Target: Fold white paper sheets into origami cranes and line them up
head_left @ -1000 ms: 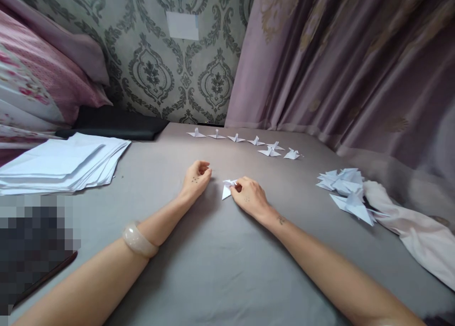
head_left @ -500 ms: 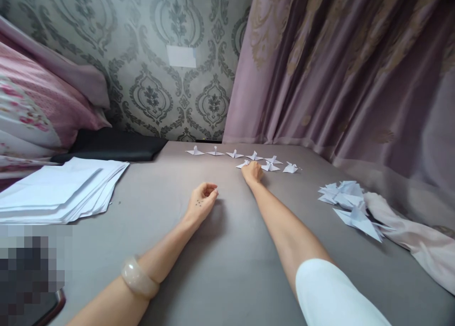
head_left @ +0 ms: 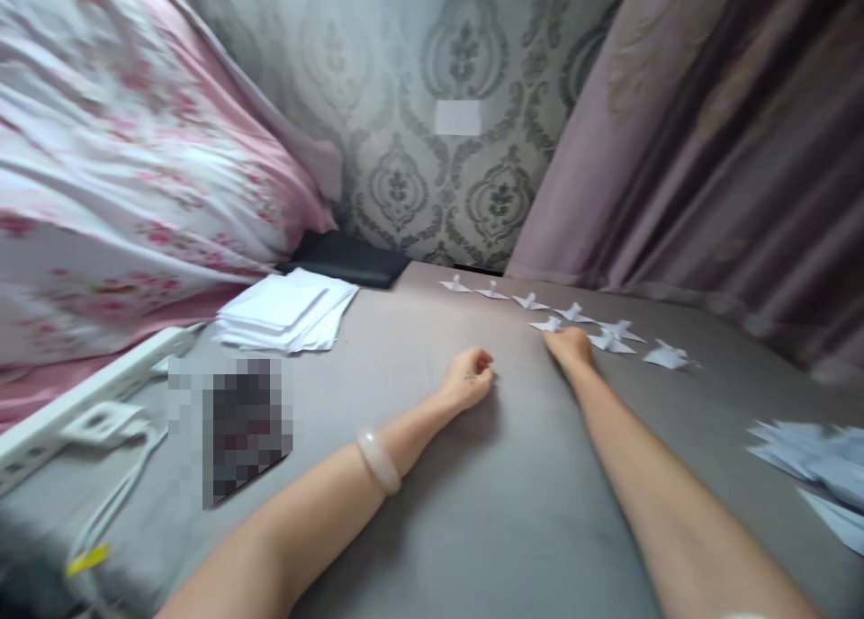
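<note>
My right hand [head_left: 571, 345] reaches forward over the grey surface, its fingers closed on the edge of a small white folded paper crane [head_left: 548, 325]. Its fingertips are partly hidden by the hand. Just right of it stand two more paper cranes, one white crane [head_left: 613, 340] close by and another crane [head_left: 668, 356] further out. Behind them runs a row of similar cranes [head_left: 530, 301] with spread wings. My left hand [head_left: 471, 376] rests on its side to the left, fingers curled in with nothing visible in them; a bangle [head_left: 378, 460] is on that wrist.
A stack of white paper [head_left: 283, 313] lies at the left before a black flat case [head_left: 351, 257]. Nearer are a blurred-out dark object [head_left: 247, 430] and a white power strip [head_left: 87, 385] with cables. Larger folded papers [head_left: 810, 448] lie at the right. A curtain [head_left: 607, 178] hangs behind.
The view has swung left, bringing the power strip into sight and shifting everything rightward. My right hand stays at the same crane, and my left hand keeps its curled pose.
</note>
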